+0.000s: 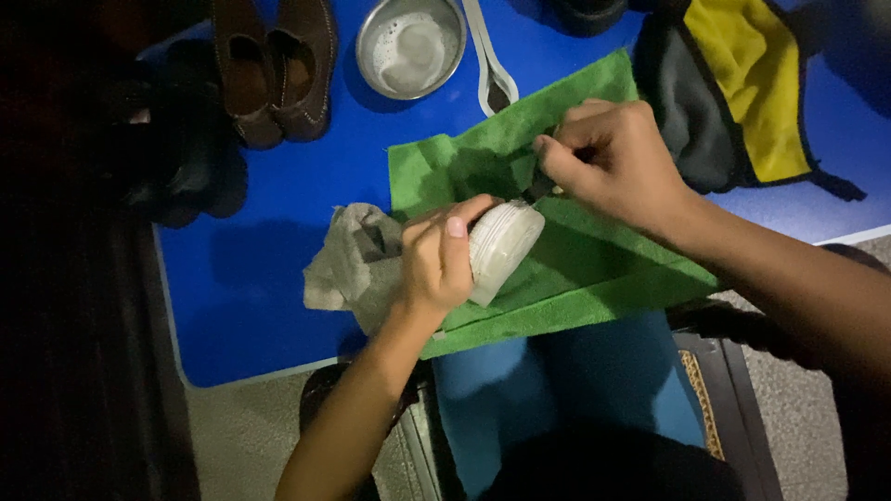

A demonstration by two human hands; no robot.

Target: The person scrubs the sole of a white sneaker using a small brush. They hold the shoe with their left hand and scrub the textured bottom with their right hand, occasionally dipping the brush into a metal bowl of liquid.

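so far: a judgement from how things lie, the work looks mid-way, with the tub in hand and the shoes not yet touched.
left hand: the left hand [436, 264] grips a small round pale tub [501, 249], tilted on its side with its open or flat end toward the other hand; the fingers are clamped around its wall, thumb on top.
right hand: the right hand [613, 162] hovers just beside the tub's mouth, fingers pinched together on something thin and dark; it is too small and shaded to say what it is.
tub: held above the green cloth [557, 269], near the front edge of the bench, between the two hands; i cannot tell whether a lid is on or off, nor how much is inside.
green cloth: spread flat over the blue bench [251, 297], partly hanging past the near edge.
grey rag: a crumpled grey rag [357, 260] lies just left of the green cloth, touching it, partly under the left wrist.
shoes: a pair of brown shoes [274, 70] stands at the far left of the bench, well apart from both hands.
bowl: a metal bowl [411, 46] with foamy liquid sits at the far edge, a pale spoon-like tool [492, 70] just beside it.
yellow cloth: a yellow and grey cloth [733, 93] lies at the far right, apart from the hands.
left to do: seemingly nothing has reached the shoes yet; that reads as remaining.
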